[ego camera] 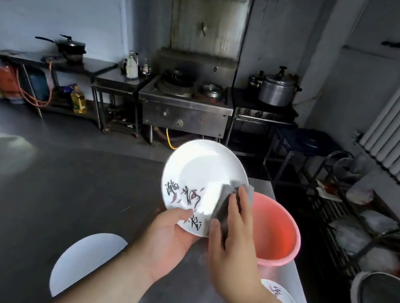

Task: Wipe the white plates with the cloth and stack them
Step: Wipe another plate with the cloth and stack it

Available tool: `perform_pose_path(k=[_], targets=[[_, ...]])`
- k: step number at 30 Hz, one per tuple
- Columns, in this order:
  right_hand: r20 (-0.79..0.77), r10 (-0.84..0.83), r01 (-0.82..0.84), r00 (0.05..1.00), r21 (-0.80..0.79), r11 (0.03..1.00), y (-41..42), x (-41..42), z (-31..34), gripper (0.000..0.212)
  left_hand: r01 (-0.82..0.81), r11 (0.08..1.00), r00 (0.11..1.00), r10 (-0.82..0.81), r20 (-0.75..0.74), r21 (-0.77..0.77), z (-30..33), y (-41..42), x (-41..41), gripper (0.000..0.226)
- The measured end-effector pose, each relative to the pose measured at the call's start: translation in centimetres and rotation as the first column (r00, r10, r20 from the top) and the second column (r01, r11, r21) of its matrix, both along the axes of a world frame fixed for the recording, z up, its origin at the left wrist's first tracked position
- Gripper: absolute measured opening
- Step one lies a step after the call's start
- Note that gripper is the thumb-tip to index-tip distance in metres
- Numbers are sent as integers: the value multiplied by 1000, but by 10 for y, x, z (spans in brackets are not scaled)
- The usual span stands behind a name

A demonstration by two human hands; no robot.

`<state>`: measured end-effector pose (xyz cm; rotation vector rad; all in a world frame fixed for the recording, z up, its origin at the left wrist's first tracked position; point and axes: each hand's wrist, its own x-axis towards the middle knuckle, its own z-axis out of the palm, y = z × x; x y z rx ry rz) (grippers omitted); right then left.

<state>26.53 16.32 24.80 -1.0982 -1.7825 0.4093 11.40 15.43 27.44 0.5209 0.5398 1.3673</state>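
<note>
Plate [198,174] up, tilted, just left of the pink basin [275,231] over the worktop [28,202]. Left hand [167,235] has its grip curled on the lower rim; right hand [230,237] presses the soft grey cloth [228,197] on. Glazed china looks slippery, breakable: hold the rim.

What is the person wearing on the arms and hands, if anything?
Nothing is visible. The left hand and right hand are bare, with no gloves, rings or watch. Both forearms are uncovered to the frame's edge; no sleeve shows.
</note>
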Motion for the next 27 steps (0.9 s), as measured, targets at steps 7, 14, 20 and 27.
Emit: perform_pose_path(k=[7,14,20,27], targets=[[198,234,-219,952,-95,971,55,38,50,49,22,984,995,-40,-94,-179,12,20,-35,54],[210,103,-106,972,0,994,12,2,3,42,-106,968,994,97,-48,-229,-9,17,-23,58],[230,53,-36,972,-79,996,44,6,38,44,-146,978,989,147,-3,-148,-3,21,-11,63],[40,-22,24,999,-57,998,45,-2,28,26,-31,998,999,30,-11,-50,5,30,-12,65]])
